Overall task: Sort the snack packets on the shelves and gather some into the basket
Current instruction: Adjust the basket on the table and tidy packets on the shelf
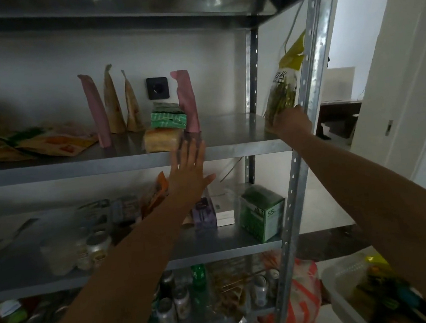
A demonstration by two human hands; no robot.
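Low at right sits the basket [335, 295]. The left grip [188, 172] is spread flat over the upper shelf [237, 150] at its front edge; the right grip [292, 122] clutches a clear green-filled packet [280, 95] at its right end. Behind stand two pink pouches [97, 112] and two tan pouches [113, 105].

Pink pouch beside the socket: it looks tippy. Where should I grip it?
Probably pinch the pink pouch at mid-height from the front right: it stands tall, narrow and upright, and the green packets crowd its left side.
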